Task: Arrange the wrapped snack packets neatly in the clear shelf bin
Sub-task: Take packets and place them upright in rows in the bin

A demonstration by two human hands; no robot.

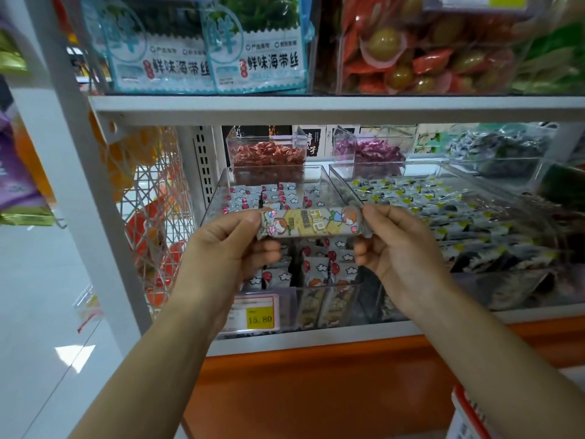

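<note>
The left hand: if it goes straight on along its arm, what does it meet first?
Probably the small packets lying in the clear bin, right behind the left hand, which grips a long packet. Depth is unclear; it could already be above them.

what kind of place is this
Most likely a shop's snack aisle: a yellow price tag reading 15.80 sits at the shelf front, clear bins hold wrapped snacks, and packaged seaweed stands on the white shelf above.
</note>
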